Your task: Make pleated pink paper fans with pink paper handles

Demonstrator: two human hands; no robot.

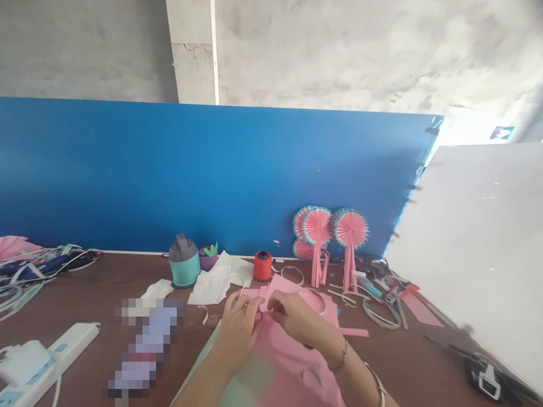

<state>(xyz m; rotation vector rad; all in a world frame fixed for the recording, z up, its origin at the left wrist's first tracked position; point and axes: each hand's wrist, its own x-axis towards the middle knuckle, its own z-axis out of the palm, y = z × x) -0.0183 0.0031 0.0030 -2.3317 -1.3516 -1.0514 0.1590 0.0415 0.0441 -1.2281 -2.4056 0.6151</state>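
My left hand [238, 327] and my right hand [293, 316] meet over the middle of the desk. Fingers of both are closed in a pinch on a small piece of pink paper [263, 317], largely covered by the fingertips. Beneath them lies a pile of pink paper [292, 362], with a pale green sheet [244, 377] at its left side. A ring of white tape [324, 305] rests on the pink paper by my right hand. Several pink pleated paper fans [317, 226] with blue edges lean on the blue panel behind.
Behind my hands stand a red round container [263, 267] and a teal-grey cup [185, 265]. Crumpled white tissue [210, 284] lies nearby. A power strip [63, 353] is at left. Tape loops, scraps and cables [382, 314] clutter the right, beside a white panel [475, 237].
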